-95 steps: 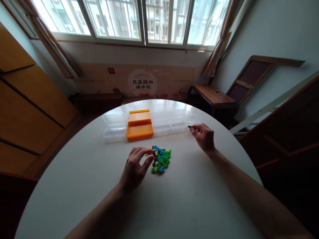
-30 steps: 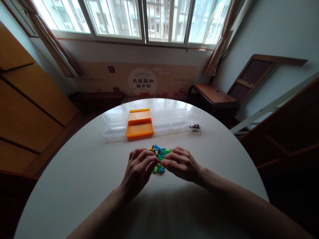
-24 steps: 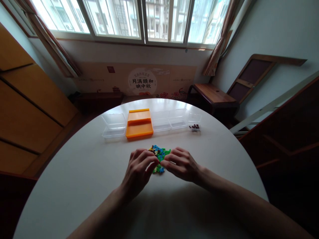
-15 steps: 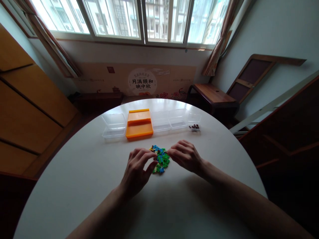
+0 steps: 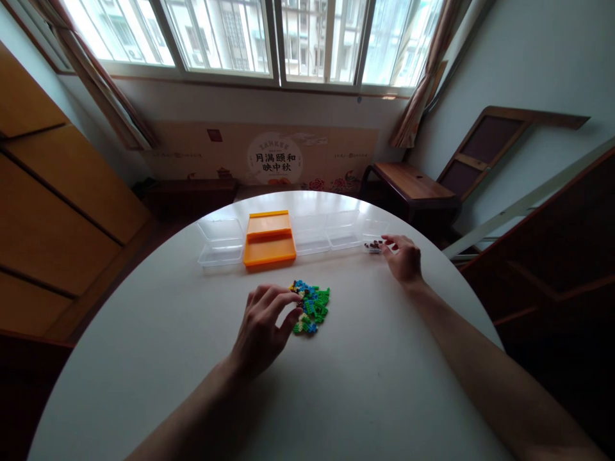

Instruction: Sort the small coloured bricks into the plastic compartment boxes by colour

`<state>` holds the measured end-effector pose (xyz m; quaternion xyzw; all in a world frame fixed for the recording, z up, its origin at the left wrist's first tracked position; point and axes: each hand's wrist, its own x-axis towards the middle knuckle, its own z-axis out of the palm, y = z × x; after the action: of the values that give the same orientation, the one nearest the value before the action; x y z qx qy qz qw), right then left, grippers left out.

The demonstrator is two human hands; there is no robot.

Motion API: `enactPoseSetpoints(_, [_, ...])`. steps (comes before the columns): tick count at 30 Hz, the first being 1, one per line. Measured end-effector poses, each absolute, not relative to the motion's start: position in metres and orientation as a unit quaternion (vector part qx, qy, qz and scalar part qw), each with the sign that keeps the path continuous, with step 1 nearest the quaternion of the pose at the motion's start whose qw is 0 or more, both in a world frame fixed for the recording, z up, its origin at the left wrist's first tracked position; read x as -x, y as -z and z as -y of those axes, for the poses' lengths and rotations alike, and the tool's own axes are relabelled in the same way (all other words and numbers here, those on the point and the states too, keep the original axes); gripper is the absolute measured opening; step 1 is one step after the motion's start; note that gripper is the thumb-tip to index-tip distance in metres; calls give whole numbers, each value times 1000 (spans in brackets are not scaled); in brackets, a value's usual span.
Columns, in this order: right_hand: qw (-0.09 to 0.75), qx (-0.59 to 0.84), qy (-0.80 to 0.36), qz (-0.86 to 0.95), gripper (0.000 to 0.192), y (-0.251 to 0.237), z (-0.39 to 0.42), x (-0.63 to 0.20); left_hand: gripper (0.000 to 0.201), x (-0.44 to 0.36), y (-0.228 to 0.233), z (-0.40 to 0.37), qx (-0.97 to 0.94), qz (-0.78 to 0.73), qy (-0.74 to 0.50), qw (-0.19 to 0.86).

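Note:
A heap of small toy building bricks [image 5: 314, 306], green, blue, brown, yellow and cream, lies on the white table [image 5: 336, 390]. My left hand [image 5: 266, 323] rests at its left edge, with thumb and index finger apart and their tips by some brown bricks. At the right, my right hand [image 5: 402, 257] reaches over a small clear box [image 5: 372, 250] holding several dark brown bricks [image 5: 369, 245]. Its thumb and index finger are pinched at the box's right side, where a dark brown brick shows at the tips. The other fingers curl behind.
Along the far side stand an orange tray [image 5: 270, 251] with its raised lid, a clear open box [image 5: 220, 255] to its left, and clear open boxes [image 5: 312, 243] to its right. A wooden stool [image 5: 413, 179] stands beyond the table's rounded edge.
My right hand has moved from the heap outward and right to the small clear box with the brown bricks. The left hand has stayed at the heap.

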<state>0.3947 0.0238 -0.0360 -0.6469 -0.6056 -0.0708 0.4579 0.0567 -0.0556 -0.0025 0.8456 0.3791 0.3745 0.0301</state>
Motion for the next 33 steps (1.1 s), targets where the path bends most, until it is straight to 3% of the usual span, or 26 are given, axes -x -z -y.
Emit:
enactPoseSetpoints(8, [470, 628, 58, 617, 21, 33, -21, -386, 28, -47, 8, 47, -834, -431, -342, 44])
enactPoseSetpoints(18, [456, 602, 73, 652, 17, 30, -15, -372, 17, -45, 6, 47, -881, -391, -241, 115])
enactPoseSetpoints(27, [462, 584, 63, 664, 16, 28, -11, -365, 11, -45, 11, 45, -882, -389, -240, 115])
enactPoseSetpoints(30, [481, 570, 33, 665, 15, 23, -5, -352, 10, -46, 14, 42, -877, -385, -266, 105])
enactPoseSetpoints(33, [504, 551, -73, 661, 15, 18, 10, -323, 8, -48, 12, 40, -867, -365, -326, 90])
